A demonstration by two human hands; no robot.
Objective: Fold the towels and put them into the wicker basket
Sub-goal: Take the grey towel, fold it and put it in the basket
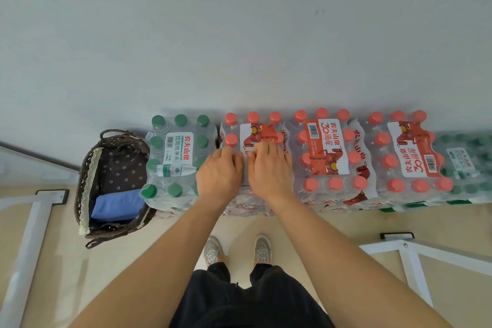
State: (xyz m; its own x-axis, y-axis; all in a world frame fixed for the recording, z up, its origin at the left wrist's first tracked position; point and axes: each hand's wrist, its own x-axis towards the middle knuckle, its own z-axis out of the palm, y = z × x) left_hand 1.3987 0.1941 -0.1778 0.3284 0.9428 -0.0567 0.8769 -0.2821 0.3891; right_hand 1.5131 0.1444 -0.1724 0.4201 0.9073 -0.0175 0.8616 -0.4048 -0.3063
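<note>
A dark brown wicker basket [85, 189] with a flowered lining stands on the floor at the left. A folded blue towel [117, 206] lies in its near end. My left hand [219, 176] and my right hand [269, 173] lie side by side, palms down, on top of a shrink-wrapped pack of red-capped bottles [253, 128]. The fingers are bent at the tips. A narrow pale grey strip [245, 168] shows between the hands; whether it is cloth is unclear, and anything under the palms is hidden.
Packs of bottled water line the wall: a green-capped pack [178, 157] beside the basket, two more red-capped packs [327, 152] to the right, and another green one [466, 160] at the far right. White metal frames [29, 234] [410, 250] stand on both sides. My feet are below.
</note>
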